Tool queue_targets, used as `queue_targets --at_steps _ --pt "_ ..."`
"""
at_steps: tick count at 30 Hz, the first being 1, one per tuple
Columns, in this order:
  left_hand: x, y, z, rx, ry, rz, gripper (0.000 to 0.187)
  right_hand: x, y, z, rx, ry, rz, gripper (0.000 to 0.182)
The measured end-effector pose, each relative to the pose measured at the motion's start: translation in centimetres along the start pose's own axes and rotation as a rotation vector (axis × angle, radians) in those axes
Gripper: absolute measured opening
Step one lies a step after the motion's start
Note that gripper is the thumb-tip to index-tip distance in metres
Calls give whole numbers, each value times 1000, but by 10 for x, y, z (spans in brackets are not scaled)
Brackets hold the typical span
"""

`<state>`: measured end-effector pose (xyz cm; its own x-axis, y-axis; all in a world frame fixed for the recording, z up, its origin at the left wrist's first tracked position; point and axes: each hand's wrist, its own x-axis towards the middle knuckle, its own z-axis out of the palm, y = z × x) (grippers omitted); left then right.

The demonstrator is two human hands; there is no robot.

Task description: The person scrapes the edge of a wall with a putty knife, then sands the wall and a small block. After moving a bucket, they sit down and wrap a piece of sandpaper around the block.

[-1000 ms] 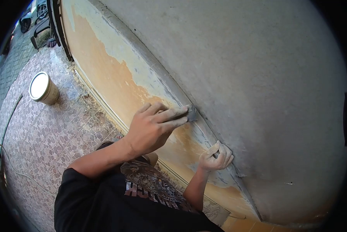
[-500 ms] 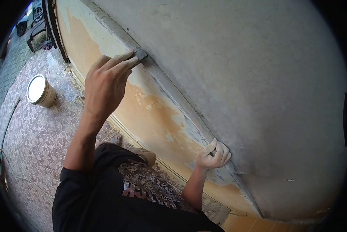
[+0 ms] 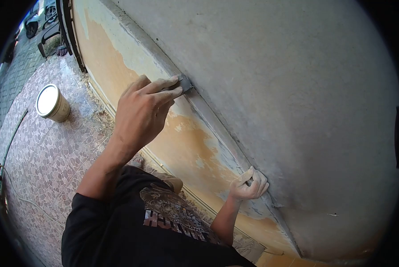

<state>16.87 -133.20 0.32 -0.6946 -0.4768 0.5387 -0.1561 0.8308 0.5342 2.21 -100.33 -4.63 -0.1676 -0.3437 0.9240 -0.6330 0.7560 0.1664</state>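
Up on the ledge [image 3: 204, 109] along the wall, my left hand [image 3: 144, 109] pinches a small dark grey flat piece [image 3: 185, 83], like a scraper blade, between thumb and straightened fingers. Its edge touches the seam where the ledge meets the grey surface. Lower down on the same ledge, my right hand [image 3: 249, 184], coated in pale dust, is closed with its fingers curled; what lies inside the fist is hidden. Below the ledge is the wall [image 3: 159, 138], patched in orange and off-white. Above it spreads a smooth grey plastered surface [image 3: 288, 102].
A bucket [image 3: 52, 103] with a white top stands on the patterned tile floor [image 3: 52, 164] at left. A hose [image 3: 15, 133] runs along that floor. Debris [image 3: 102, 121] lies by the wall's foot. A dark chair [image 3: 48, 38] is farther off.
My left hand has slid along the ledge toward my right hand, with the flat piece still pinched. The right hand stays at nearly the same spot. The view has shifted slightly.
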Motion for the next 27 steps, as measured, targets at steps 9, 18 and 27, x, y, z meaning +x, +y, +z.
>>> queue_targets --at_steps 9,18,27 --pt "-18 40 27 -320 -179 94 33 -1 -3 3 -22 8 22 24" --pt "-38 41 37 -232 -160 303 33 0 -2 2 -32 18 25 24" --pt "-27 24 39 -265 -71 223 34 -3 -3 4 -27 26 45 25"
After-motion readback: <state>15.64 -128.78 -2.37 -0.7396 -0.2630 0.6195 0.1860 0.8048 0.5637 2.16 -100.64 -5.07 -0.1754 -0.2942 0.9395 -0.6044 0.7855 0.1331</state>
